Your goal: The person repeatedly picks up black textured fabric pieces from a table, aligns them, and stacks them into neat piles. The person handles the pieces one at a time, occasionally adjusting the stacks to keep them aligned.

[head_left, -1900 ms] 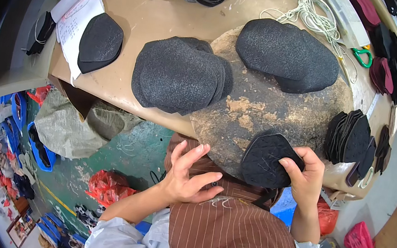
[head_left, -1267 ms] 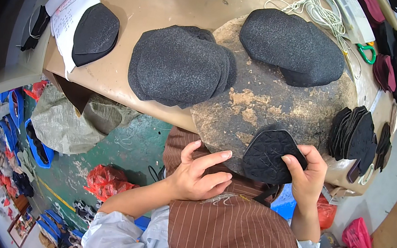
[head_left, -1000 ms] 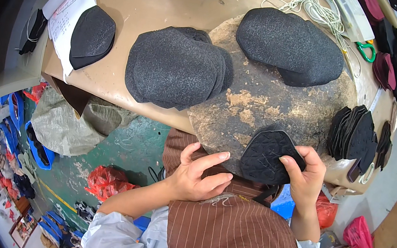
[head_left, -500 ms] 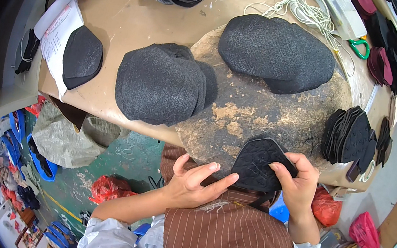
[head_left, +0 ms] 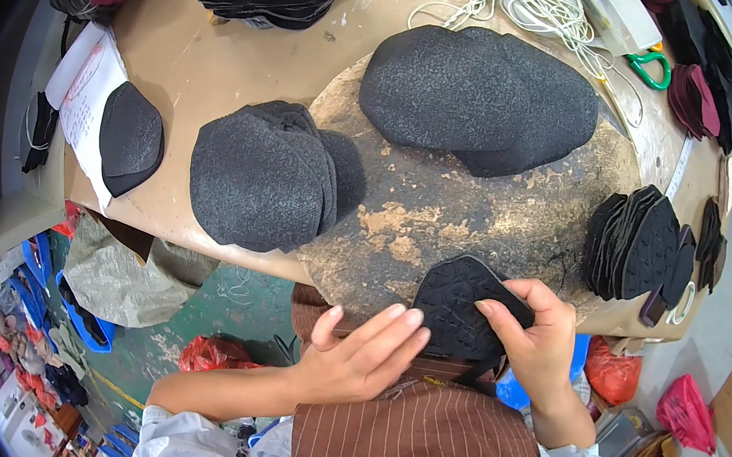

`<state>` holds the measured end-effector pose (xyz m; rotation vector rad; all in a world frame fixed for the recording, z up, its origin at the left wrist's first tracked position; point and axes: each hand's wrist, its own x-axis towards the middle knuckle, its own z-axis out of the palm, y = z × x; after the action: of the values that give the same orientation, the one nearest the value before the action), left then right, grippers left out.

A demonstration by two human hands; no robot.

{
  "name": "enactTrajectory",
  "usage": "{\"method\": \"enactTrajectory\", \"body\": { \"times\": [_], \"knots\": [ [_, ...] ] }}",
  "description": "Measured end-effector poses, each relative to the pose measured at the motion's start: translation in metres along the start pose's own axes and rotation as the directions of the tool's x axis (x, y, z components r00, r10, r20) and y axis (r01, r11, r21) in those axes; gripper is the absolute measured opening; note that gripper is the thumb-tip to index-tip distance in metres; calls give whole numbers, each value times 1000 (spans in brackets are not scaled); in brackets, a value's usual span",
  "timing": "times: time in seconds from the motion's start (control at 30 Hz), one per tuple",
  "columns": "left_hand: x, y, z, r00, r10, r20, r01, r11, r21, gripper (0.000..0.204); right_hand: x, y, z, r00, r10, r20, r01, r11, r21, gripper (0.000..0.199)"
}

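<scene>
1. The grey pile sits at the table's near edge; a left-arm bump could spill it.
2. The left hand is spread, fingertips by the black patch's left edge, contact unclear; a nudge could skew it.
3. The right hand pinches the patch's right side at the board's near edge; a loose grip could drop it.

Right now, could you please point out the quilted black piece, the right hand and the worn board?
Quilted black piece [head_left: 458,315], head view: its quilted face.
Right hand [head_left: 542,340], head view: its middle.
Worn board [head_left: 478,210], head view: bare part of its top.
</scene>
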<state>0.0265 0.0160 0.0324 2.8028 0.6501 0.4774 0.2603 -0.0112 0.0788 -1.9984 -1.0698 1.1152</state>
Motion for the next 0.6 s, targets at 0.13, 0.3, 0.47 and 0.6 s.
{"method": "enactTrajectory", "body": {
  "times": [0.13,0.3,0.47,0.6],
  "knots": [
    [34,2,-6,997,71,35,-70,997,-32,40,2,-3,-2,1000,-26,8,26,998,-56,16],
    [44,6,2,967,21,252,-52,992,116,83,2,-5,-5,993,-120,8,120,987,-107,18],
    [42,18,2,953,-87,291,42,986,159,77,-22,5,-21,1000,13,7,-13,1000,-22,17],
    [46,23,2,938,-141,316,85,979,183,65,-20,19,-18,957,289,18,-287,937,201,17]
  ]
}}
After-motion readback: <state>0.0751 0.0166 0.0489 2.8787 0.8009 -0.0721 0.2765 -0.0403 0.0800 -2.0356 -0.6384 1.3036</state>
